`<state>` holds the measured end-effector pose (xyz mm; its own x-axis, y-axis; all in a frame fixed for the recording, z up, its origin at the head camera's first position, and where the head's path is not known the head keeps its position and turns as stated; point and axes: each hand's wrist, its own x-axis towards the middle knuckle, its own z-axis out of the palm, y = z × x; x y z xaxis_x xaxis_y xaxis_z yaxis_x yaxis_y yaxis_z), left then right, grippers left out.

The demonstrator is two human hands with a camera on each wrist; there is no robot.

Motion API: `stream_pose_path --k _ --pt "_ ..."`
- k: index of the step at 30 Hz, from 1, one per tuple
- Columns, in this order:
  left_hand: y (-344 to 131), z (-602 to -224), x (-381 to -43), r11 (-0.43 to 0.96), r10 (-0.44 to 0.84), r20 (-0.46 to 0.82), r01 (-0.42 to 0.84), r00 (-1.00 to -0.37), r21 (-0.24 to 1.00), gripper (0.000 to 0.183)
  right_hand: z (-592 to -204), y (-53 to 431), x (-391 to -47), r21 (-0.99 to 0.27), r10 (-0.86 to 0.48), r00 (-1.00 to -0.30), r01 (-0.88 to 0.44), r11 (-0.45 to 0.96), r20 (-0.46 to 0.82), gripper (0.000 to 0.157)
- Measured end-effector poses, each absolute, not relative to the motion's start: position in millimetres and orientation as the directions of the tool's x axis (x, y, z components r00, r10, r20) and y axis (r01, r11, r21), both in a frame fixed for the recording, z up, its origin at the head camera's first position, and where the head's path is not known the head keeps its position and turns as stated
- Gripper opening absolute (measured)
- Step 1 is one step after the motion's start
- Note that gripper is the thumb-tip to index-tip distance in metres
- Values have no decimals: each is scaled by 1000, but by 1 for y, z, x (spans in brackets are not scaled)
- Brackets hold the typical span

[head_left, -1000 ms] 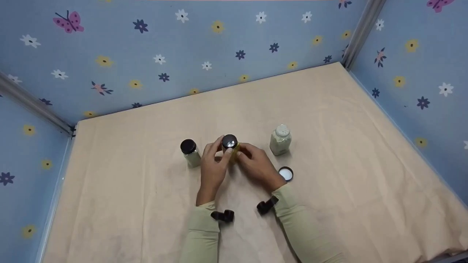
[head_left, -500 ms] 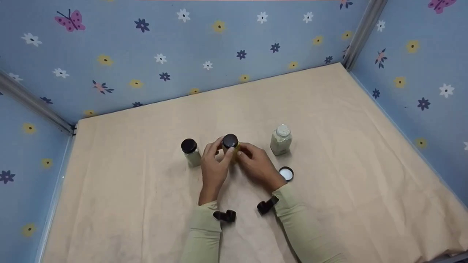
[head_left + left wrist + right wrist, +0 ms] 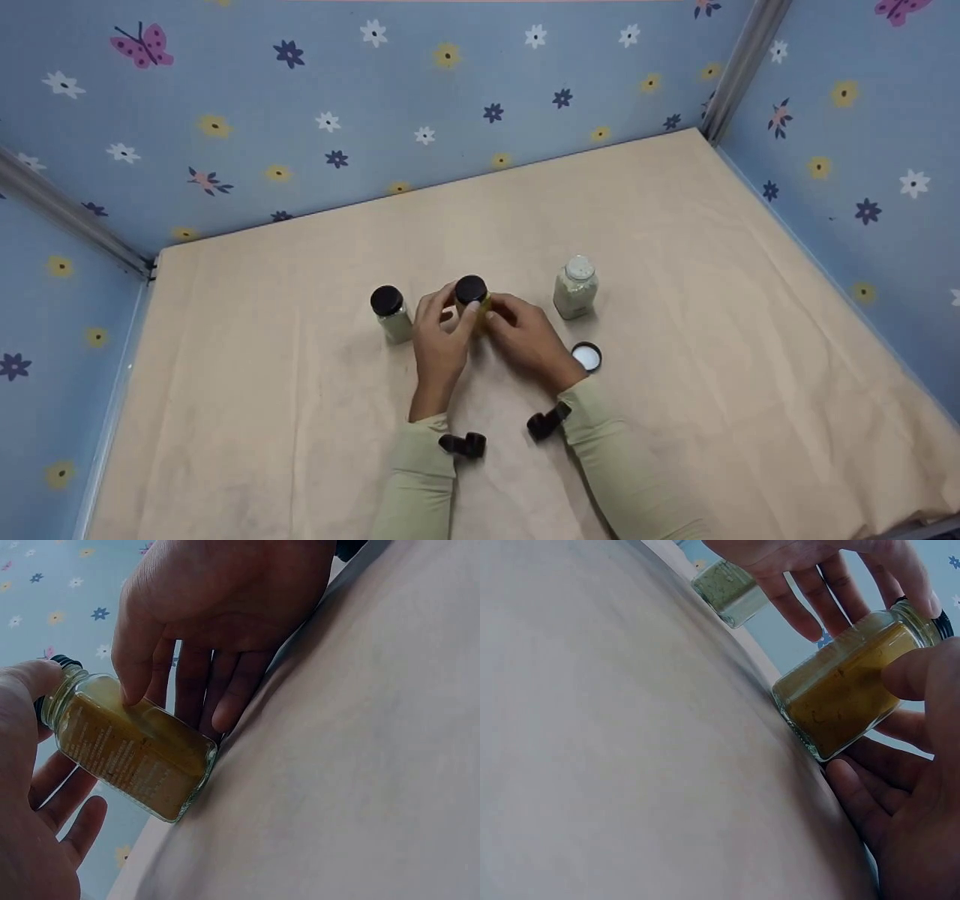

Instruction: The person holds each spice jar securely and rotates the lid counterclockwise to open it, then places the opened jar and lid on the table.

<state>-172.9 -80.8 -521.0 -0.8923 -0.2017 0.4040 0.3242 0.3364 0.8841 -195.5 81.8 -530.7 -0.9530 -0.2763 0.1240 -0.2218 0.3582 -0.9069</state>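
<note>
Holds the yellow-brown jar (image 3: 127,754) upright on the tan cloth (image 3: 225,360), long axis vertical. Pinches its black cap (image 3: 471,289) at the top with the left hand (image 3: 441,337); grips lower, round the jar's side, with the right hand (image 3: 529,341) (touching with both, so calling neither nearer). Note green jar (image 3: 395,326) just beside the left hand.

Blue walls (image 3: 465,82) printed with white, yellow and dark flowers (image 3: 447,52) and pink butterflies (image 3: 156,49) rise on three sides of a creased beige cloth (image 3: 637,210), with grey metal posts (image 3: 744,71) at its two far corners
</note>
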Motion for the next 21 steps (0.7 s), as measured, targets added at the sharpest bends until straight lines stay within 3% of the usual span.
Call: stream_pose_path --k 21 --pt "-80 -521 -173 301 -209 414 345 -886 889 41 -531 82 -196 -901 -271 -954 -225 372 126 32"
